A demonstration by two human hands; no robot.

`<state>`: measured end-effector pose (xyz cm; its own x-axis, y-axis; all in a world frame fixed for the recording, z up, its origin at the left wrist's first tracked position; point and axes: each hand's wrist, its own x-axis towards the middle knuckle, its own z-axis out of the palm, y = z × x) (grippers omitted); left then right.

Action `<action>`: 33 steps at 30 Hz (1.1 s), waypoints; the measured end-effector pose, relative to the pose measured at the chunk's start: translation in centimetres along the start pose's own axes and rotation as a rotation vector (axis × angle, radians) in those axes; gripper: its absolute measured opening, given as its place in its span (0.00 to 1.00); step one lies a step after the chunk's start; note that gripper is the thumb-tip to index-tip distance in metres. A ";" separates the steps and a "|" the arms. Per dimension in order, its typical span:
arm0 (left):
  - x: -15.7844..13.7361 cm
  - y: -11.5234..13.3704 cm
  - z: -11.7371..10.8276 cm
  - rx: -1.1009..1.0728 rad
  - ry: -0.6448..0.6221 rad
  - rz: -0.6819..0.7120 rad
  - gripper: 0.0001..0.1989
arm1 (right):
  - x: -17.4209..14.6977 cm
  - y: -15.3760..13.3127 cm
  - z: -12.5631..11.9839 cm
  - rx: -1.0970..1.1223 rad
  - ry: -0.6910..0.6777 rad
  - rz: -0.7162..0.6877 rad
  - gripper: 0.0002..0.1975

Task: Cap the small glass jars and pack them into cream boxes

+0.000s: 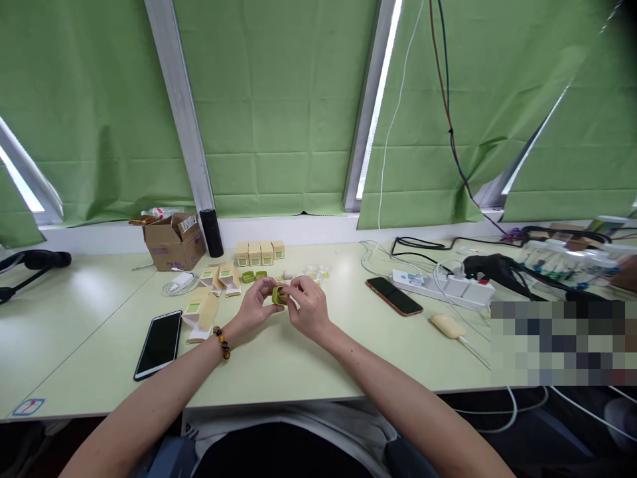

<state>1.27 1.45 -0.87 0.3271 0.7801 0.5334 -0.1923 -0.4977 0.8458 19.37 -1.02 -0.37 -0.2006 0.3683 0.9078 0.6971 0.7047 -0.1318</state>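
Over the middle of the table, my left hand (256,304) grips a small olive-green square case (277,296) between thumb and fingers. My right hand (307,307) meets it from the other side, its thumb and fingers pinched at the case; whether something tiny sits between them I cannot make out. Just behind my hands lie more green case parts (253,275), a small pinkish piece (287,273) and some clear plastic pieces (318,271). Opened kraft paper boxes (200,309) with green labels are left of my left hand.
Several closed kraft boxes (259,252) stand in a row at the back. A cardboard carton (174,242) and a black cylinder (212,232) are back left. Phones lie left (158,344) and right (394,295), near a power strip (442,287) and a beige mouse (448,325).
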 end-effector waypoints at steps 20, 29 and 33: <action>0.0 -0.3 -0.1 0.084 0.018 0.017 0.27 | 0.0 0.0 0.2 -0.049 -0.008 -0.038 0.08; 0.0 -0.6 -0.4 0.154 -0.011 0.048 0.25 | -0.1 0.0 0.5 -0.076 -0.027 -0.069 0.10; 0.2 -0.4 -0.6 0.199 0.008 0.067 0.24 | 0.1 0.5 0.4 -0.001 -0.028 -0.086 0.09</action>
<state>0.90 2.04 -1.14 0.3121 0.7456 0.5888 -0.0261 -0.6128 0.7898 19.46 -0.40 -0.52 -0.2794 0.3230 0.9042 0.6769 0.7341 -0.0531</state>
